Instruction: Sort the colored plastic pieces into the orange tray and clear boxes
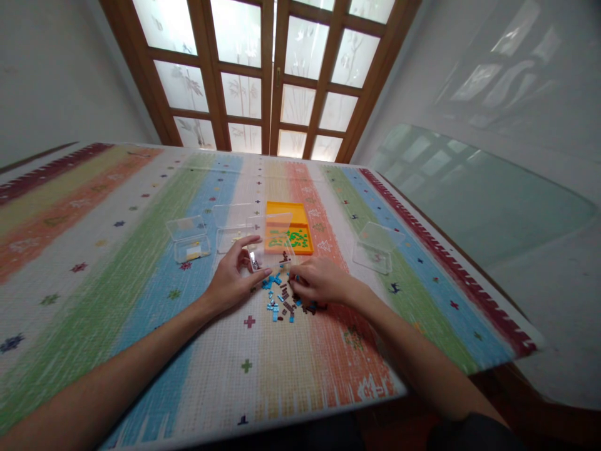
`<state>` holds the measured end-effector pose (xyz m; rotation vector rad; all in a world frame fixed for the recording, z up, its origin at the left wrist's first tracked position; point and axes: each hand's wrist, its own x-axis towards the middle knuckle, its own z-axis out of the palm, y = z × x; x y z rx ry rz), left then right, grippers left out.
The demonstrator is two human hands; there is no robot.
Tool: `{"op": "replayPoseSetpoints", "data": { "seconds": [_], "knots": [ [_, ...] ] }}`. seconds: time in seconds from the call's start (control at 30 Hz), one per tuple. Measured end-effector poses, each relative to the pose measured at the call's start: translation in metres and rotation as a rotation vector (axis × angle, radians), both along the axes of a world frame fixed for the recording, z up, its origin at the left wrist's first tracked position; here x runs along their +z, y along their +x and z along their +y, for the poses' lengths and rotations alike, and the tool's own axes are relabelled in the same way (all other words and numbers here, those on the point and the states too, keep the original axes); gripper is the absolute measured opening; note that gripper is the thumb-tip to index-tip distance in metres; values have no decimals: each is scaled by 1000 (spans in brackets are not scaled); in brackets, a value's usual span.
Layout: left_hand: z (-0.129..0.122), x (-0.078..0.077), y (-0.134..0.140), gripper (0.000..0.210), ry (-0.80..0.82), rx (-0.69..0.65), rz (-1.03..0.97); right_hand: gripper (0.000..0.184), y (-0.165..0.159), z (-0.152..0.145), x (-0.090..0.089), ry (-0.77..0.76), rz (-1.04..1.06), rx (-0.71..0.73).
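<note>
Four clear plastic boxes counted: one (189, 238) far left, one (233, 227) beside it, one (272, 241) at the hands, one (375, 248) far right. One orange tray (286, 211). One pile of small pieces (282, 299), individually uncountable.

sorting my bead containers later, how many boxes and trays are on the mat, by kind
clear plastic boxes with hinged lids: 4 — far left, next to it, the one by the left hand in front of the tray, and one at right
orange tray: 1
total: 5
The small loose pieces by the right hand are too tiny to count.
</note>
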<state>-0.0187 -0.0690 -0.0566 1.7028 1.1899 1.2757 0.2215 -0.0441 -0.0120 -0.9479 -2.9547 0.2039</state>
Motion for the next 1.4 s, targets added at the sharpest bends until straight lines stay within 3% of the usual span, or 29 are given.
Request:
{"op": "replayPoseSetpoints", "data": {
  "seconds": [0.57, 1.13, 1.4],
  "knots": [
    [0, 0, 0, 70, -24, -17, -10, 18, -5, -4, 2, -56, -9, -127],
    [-2, 1, 0, 69, -27, -19, -3, 20, -4, 0, -8, -100, 66, -86],
    [-2, 1, 0, 68, -4, -20, 12, 20, -8, -4, 0, -138, 59, -18]
  ]
}}
